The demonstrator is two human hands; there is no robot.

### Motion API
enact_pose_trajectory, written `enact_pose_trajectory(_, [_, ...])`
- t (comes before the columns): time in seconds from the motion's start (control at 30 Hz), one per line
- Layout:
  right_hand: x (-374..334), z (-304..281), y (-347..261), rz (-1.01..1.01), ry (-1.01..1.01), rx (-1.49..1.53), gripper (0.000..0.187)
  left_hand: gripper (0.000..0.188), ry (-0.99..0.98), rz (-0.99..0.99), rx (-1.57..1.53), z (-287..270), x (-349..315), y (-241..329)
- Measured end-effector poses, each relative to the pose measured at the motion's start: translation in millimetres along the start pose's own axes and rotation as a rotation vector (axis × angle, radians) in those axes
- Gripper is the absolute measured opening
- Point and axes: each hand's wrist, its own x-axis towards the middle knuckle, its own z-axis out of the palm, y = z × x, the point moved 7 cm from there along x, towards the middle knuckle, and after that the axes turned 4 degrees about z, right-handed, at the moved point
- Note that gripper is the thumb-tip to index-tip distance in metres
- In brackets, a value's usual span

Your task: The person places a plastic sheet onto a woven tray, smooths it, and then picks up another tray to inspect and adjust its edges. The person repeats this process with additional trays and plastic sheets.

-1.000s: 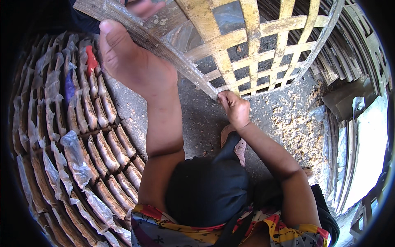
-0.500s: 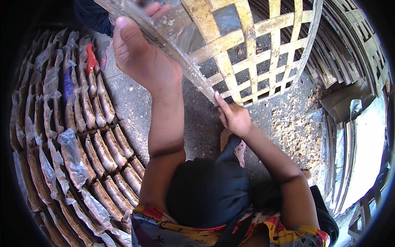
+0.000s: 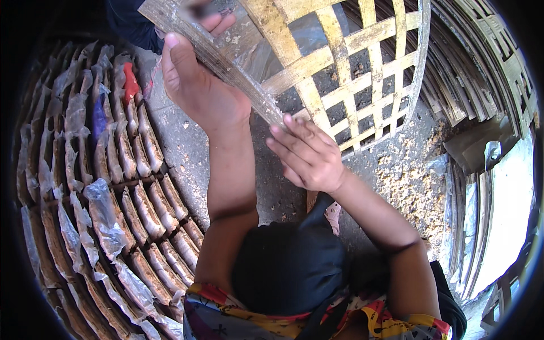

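A woven bamboo rack (image 3: 323, 59), an open lattice of flat yellowish strips, is held tilted at the top of the view. Along its near side runs a weathered wooden rail (image 3: 226, 68). My left hand (image 3: 204, 93) grips the upper part of this rail, thumb on the near side; fingertips show beyond it. At the rail's lower end my right hand (image 3: 311, 153) lies with its fingers stretched out, fingertips touching the corner. Nothing is enclosed in it.
Rows of brown, split-looking slabs (image 3: 150, 209) with plastic sheets (image 3: 105, 212) between them fill the left. Similar lattice racks (image 3: 453, 68) lean at the right, beside a bright white sheet (image 3: 507, 215). Crumbs (image 3: 405, 192) litter the floor. Dark blue cloth (image 3: 133, 25) shows at the upper left.
My right hand has gone from a pointing finger on the rail's end to several outstretched fingers, a little higher and left. The rack's lattice has shifted slightly left.
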Motion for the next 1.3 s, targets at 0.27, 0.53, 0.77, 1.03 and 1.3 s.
enact_pose_trajectory(0.27, [0.3,7.0,30.5,0.541,-0.065,0.100,0.033,0.051,-0.022,0.039,0.064,12.8,-3.6,10.5])
enact_pose_trajectory(0.53, [0.7,23.0,42.4,1.086,-0.030,0.906,0.019,0.058,-0.078,0.151,0.121,22.4,-10.2,24.2])
enact_pose_trajectory(0.77, [18.7,21.5,21.4,1.188,0.241,1.415,0.013,0.058,-0.071,0.151,0.082,33.2,-17.7,32.5])
enact_pose_trajectory(1.03, [11.9,26.8,21.3,1.312,0.362,1.569,0.016,0.047,-0.056,0.102,-0.075,38.8,-17.4,29.0])
enact_pose_trajectory(1.3, [-20.1,10.5,17.0,0.864,0.179,1.133,0.013,0.044,-0.127,0.060,0.004,31.0,-20.4,29.5])
